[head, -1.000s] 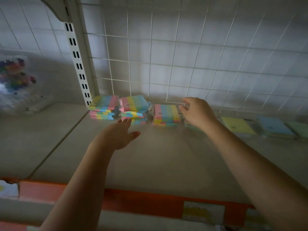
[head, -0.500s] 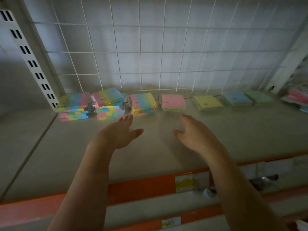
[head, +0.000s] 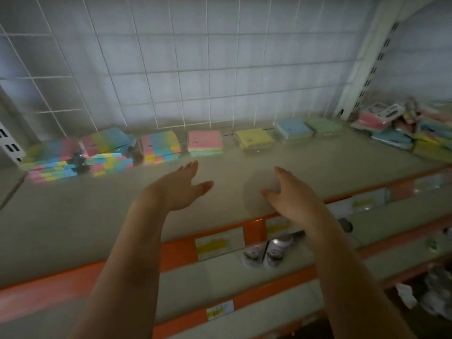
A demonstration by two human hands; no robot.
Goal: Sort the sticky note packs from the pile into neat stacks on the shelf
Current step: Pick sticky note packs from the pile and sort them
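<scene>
Along the back of the shelf (head: pixel 97 211) stand three stacks of striped multicolour sticky note packs (head: pixel 107 152), then a pink-topped stack (head: pixel 205 143), a yellow stack (head: pixel 254 140), a blue stack (head: pixel 292 130) and a green stack (head: pixel 324 126). A loose pile of packs (head: pixel 403 133) lies at the far right. My left hand (head: pixel 181 189) hovers over the shelf with fingers straight, holding nothing. My right hand (head: pixel 291 194) hovers beside it, fingers relaxed, also empty.
A white wire grid (head: pixel 195 69) backs the shelf, with slotted uprights at left (head: pixel 9 145) and right (head: pixel 367 69). The orange front rail (head: pixel 176 253) carries price labels. Small bottles (head: pixel 266 250) and crumpled wrappers (head: pixel 435 292) lie on lower shelves.
My right hand let go of the pink-topped stack and drew back toward me. The view swung right, bringing the loose pile into sight. My left hand stayed hovering, open.
</scene>
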